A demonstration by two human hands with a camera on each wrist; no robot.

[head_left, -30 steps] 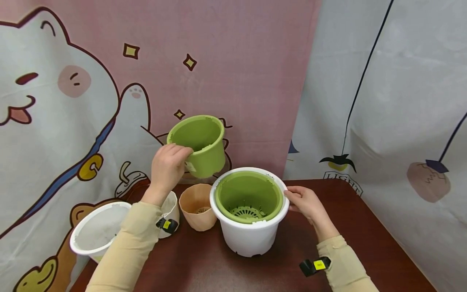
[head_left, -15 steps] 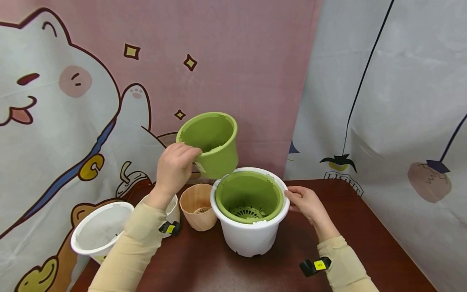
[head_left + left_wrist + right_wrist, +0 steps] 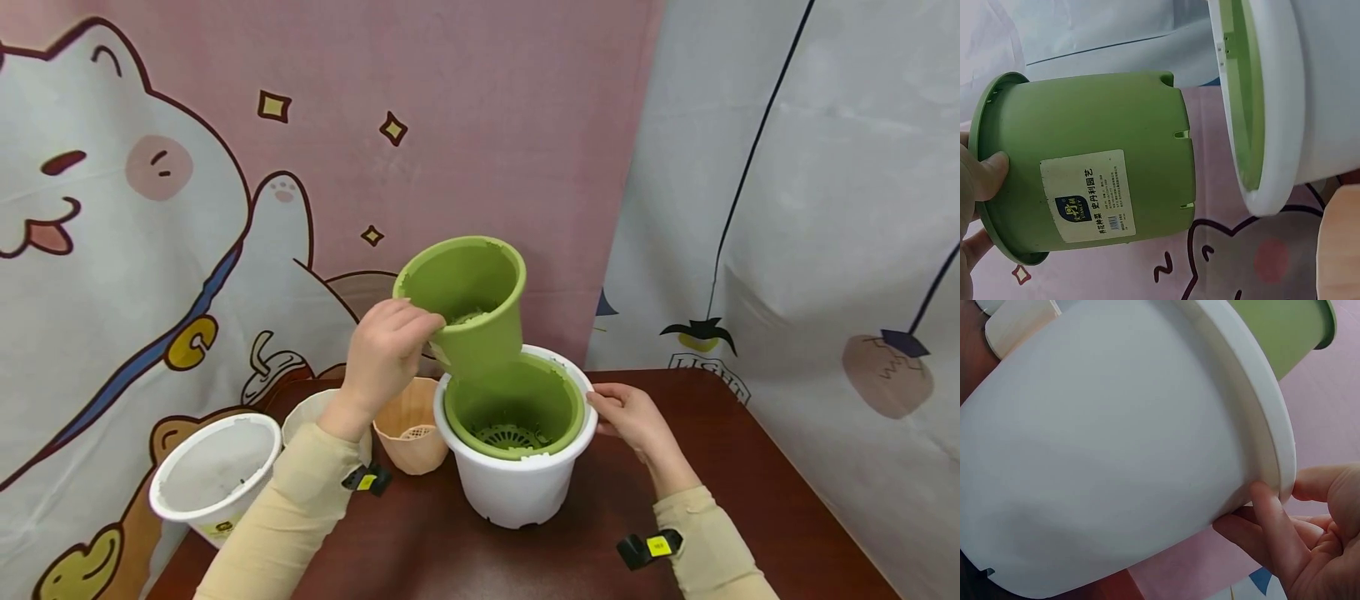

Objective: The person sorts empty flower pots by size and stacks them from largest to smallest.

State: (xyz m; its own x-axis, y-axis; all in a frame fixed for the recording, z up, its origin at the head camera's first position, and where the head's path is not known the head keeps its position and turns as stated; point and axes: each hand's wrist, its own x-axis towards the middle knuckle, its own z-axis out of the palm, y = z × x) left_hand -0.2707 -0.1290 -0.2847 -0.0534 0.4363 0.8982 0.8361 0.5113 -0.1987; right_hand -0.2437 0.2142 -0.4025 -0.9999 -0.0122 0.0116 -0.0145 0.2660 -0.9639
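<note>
My left hand (image 3: 390, 354) pinches the rim of a green flower pot (image 3: 480, 333), thumb outside the wall. That pot is tilted in the air above a large white pot (image 3: 513, 492) and partly overlaps it in the head view. A paper label (image 3: 1088, 197) shows on the raised pot's side in the left wrist view. Inside the white pot sits another green pot (image 3: 517, 408) with a slotted bottom. My right hand (image 3: 630, 421) grips the white pot's rim at its right side, and in the right wrist view the fingers curl under that rim.
To the left stand a peach faceted pot (image 3: 412, 446), a cream pot (image 3: 307, 408) partly behind my left arm, and a white pot (image 3: 217, 467) near the table's left edge. The dark red table (image 3: 720, 483) meets a printed cloth (image 3: 525, 125) behind.
My left hand has moved to the right with the green pot, bringing it from beside the white pot to over its back left. The right hand stays on the white rim.
</note>
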